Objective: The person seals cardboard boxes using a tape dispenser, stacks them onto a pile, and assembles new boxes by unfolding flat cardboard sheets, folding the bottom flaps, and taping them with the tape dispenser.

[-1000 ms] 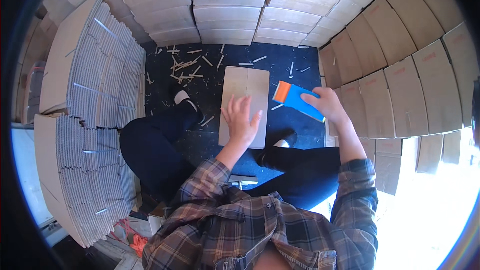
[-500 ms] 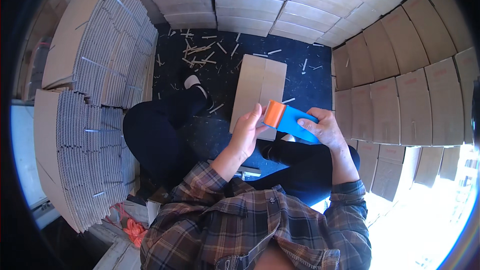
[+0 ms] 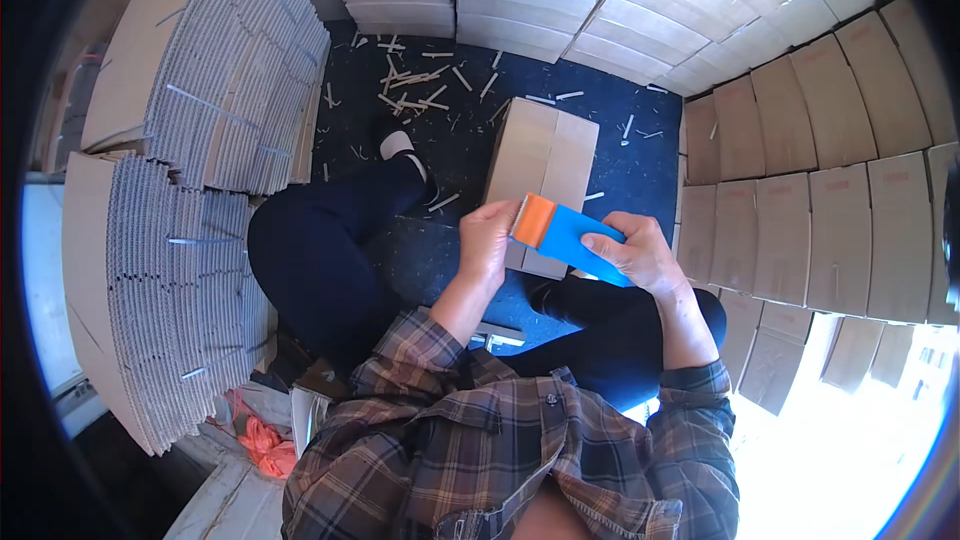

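My right hand (image 3: 642, 255) is wrapped round the blue body of a hand-held tape dispenser (image 3: 580, 244), its thumb lying along the top. The dispenser's orange end has a toothed edge and points left toward my other hand. Right at that edge, my left hand (image 3: 486, 240) has its fingers closed; whatever they pinch is hidden. Beyond the dispenser a closed brown cardboard box (image 3: 545, 155) lies on the dark floor, its near part partly covered by my hands and the dispenser.
Stacks of flattened cardboard (image 3: 200, 270) rise on the left. Boxes (image 3: 540, 0) are piled along the back and more boxes (image 3: 780, 220) along the right. Pale strips (image 3: 415, 90) litter the floor. A grey metal piece (image 3: 495, 334) lies between my legs, and orange-pink twine (image 3: 266, 448) at lower left.
My left fingers have closed and turned at the dispenser's orange end, whose toothed edge now shows. The dispenser has shifted slightly left. The whole view has shifted a little.
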Demonstrator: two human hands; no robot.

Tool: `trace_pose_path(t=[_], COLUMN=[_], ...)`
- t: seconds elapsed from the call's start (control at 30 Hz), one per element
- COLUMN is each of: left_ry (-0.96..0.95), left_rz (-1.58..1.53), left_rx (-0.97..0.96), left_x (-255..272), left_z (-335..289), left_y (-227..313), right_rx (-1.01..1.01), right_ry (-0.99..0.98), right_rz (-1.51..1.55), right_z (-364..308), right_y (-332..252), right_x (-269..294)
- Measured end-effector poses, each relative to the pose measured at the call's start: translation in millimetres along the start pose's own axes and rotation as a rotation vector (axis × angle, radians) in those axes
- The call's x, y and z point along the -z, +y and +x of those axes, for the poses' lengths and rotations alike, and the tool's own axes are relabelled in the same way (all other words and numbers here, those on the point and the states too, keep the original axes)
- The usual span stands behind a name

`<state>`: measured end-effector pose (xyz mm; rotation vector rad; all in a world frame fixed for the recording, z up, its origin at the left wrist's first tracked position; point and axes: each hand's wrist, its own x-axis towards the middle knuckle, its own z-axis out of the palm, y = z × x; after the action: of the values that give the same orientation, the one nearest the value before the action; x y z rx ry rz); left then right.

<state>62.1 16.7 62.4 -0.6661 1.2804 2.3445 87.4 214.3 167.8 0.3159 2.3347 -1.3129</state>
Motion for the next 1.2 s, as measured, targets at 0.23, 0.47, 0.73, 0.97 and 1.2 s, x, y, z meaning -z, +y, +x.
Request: trace_pose_path(t=[0.23, 0.47, 0.73, 0.97, 1.2], left_ry=[0.231, 0.258, 0.313, 0.304, 0.201], left_rz=[0.179, 0.223, 0.297, 0.322, 0.193], left_rx=[-0.252, -0.301, -0.3, -0.209, -0.109], left_x=[52, 82, 88, 91, 91], left_z=[32, 50, 57, 69, 87], left_y=[12, -5, -15, -41, -88], right_rx=[-0.009, -0.091, -0.134, -0.125, -0.159], right_ry=[-0.013, -0.005, -0.025, 0.005, 0.004], right_rz=[-0.149, -0.378, -0.473, -0.649, -0.683], right_z=[5, 12, 23, 32, 37], right_y=[-8, -15, -24, -17, -15], right_x=[-1, -4, -9, -19, -22])
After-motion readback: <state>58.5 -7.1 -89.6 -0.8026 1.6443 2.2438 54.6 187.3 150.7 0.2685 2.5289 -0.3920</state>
